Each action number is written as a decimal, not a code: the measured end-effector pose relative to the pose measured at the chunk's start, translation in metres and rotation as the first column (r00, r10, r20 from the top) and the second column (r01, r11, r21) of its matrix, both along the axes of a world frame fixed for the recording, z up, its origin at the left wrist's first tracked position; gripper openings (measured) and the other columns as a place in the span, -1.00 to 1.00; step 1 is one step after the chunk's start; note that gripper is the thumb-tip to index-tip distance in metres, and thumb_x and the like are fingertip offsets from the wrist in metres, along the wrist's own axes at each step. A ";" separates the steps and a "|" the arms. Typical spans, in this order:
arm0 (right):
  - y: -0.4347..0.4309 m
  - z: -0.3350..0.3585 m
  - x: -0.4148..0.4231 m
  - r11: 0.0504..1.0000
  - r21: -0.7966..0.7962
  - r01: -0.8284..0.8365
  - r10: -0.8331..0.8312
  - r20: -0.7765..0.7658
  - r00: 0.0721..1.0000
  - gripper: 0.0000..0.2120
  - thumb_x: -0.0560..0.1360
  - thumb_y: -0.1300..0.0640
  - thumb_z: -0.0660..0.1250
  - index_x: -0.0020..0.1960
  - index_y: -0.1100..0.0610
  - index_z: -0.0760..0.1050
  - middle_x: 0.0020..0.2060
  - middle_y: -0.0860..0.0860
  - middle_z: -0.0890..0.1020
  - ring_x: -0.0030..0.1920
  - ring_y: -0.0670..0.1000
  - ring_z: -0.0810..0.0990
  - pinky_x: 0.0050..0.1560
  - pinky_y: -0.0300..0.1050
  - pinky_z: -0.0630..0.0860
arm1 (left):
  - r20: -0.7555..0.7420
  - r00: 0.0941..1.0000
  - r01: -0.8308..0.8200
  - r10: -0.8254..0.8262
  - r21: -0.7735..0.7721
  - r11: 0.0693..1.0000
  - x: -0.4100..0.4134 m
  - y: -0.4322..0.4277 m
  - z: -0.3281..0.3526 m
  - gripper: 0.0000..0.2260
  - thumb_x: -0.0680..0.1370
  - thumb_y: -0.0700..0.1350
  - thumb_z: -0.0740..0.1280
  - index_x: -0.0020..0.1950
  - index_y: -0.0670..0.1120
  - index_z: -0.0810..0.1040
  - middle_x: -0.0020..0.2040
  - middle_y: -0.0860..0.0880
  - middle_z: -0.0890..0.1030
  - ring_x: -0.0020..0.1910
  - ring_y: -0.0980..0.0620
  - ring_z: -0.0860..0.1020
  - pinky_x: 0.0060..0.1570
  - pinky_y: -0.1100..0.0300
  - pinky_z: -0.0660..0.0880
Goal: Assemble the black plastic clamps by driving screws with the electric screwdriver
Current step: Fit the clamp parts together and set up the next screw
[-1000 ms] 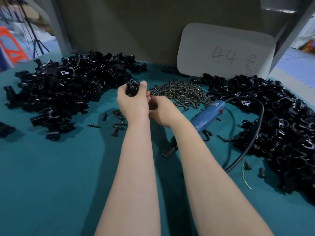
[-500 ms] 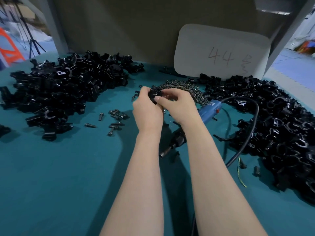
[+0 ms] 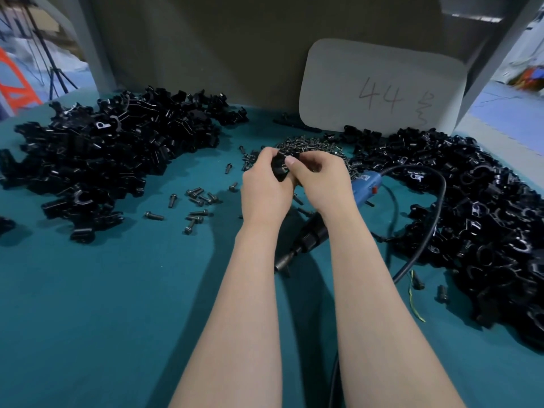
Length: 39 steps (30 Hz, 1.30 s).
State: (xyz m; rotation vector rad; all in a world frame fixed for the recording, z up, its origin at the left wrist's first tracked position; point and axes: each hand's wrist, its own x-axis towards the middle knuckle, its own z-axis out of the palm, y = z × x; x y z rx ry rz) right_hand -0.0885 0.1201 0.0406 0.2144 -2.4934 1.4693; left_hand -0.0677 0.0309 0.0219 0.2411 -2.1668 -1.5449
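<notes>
On the left, the pile [image 3: 112, 160] of loose parts lies on the bench [image 3: 103, 304], with stray screws [image 3: 194, 201] beside it. Our left hand [image 3: 265, 187] is no longer raised near that pile as it was a second ago. It now sits lower and further right, over the screw heap [image 3: 309, 145], its fingers [image 3: 263, 156] curled round a clamp [image 3: 279, 167]. Our right hand [image 3: 321, 181] has closed in and pinches the same clamp. We judge we are seating a screw by hand, though it is hidden. The screwdriver [image 3: 365, 187] lies untouched under our right wrist, so driving comes next.
</notes>
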 end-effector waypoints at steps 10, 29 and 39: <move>0.026 0.045 0.033 0.933 0.309 -0.185 0.016 0.477 0.879 -0.82 0.53 0.20 0.32 -0.17 0.29 0.57 -0.46 0.07 0.65 -0.44 0.00 0.62 -0.27 -0.14 0.65 | 0.034 0.999 0.006 -0.021 0.382 0.924 -0.003 -0.007 0.005 -0.88 0.54 -0.05 0.38 0.02 -0.04 0.50 -0.07 -0.02 0.64 -0.09 -0.02 0.67 0.04 0.01 0.59; -0.023 0.025 0.074 0.473 0.692 -0.546 0.140 0.552 0.822 -0.75 0.46 0.31 0.33 0.14 0.27 0.49 -0.08 0.14 0.66 -0.09 0.14 0.64 0.02 -0.02 0.60 | 0.054 0.998 -0.027 -0.014 0.689 0.724 0.001 -0.015 0.015 -0.90 0.56 -0.12 0.38 -0.05 -0.07 0.47 -0.09 -0.05 0.62 -0.26 0.05 0.66 -0.29 0.33 0.59; 0.012 0.034 0.021 0.971 -0.237 -0.006 0.019 0.053 0.998 -0.86 0.50 0.29 0.35 -0.16 0.09 0.50 -0.32 0.03 0.63 -0.36 -0.09 0.60 -0.10 -0.07 0.63 | 0.114 0.993 -0.086 0.034 0.501 0.861 -0.003 -0.008 0.004 -0.73 0.55 -0.12 0.39 0.22 -0.13 0.49 0.08 -0.06 0.59 0.01 -0.07 0.63 0.12 0.05 0.56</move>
